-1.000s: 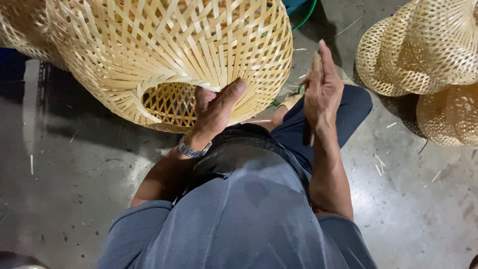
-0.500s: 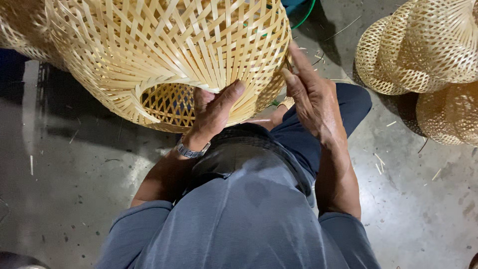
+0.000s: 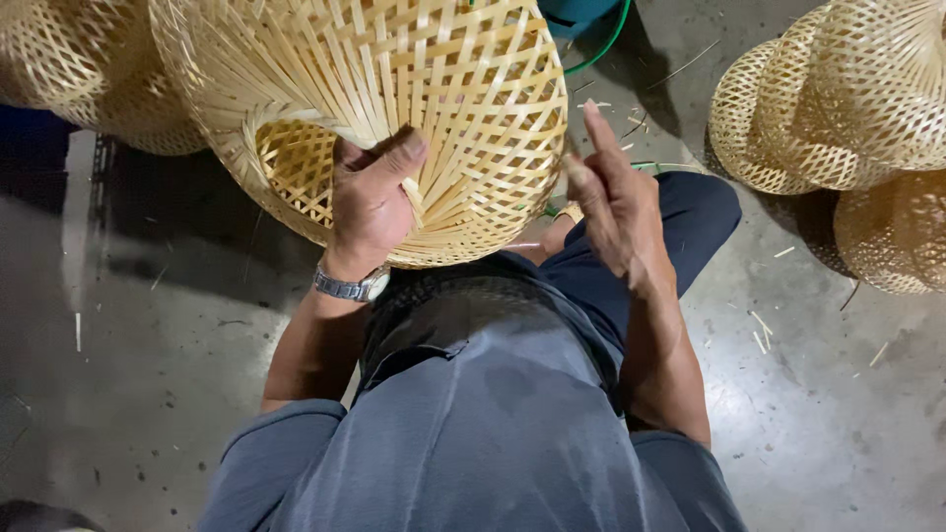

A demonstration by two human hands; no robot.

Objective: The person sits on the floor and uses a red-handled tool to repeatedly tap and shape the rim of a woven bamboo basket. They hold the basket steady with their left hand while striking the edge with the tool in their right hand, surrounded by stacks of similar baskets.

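Basket: I see a large woven bamboo basket (image 3: 394,108) held up over my lap, its round opening facing me and slightly left, the dome pointing away.
Left hand: my left hand (image 3: 370,202) is clenched on the basket's rim, thumb on the outer weave, fingers hooked inside the opening. A metal wristwatch (image 3: 353,286) sits on that wrist.
Right hand: my right hand (image 3: 613,197) is released, fingers straight and together, just beside the basket's right flank; whether it touches the weave, I cannot tell.
Handling: I judge it light, since 1 hand carries it. The open lattice of thin strips looks springy rather than stiff, easy to crush or snag, with loose strip ends that could prick. It looks dry and not slippery.
Where to hold: I'd say the rim around the opening, where the weave is densest, is the safest grip; the flank suits a flat steadying palm.
Around: more woven baskets are stacked at the right (image 3: 838,99), and another sits at the upper left (image 3: 69,69). A green hose (image 3: 603,44) runs behind.
In the way: my knee (image 3: 690,212) sits under the basket; bamboo offcuts (image 3: 759,330) litter the concrete floor (image 3: 148,394).
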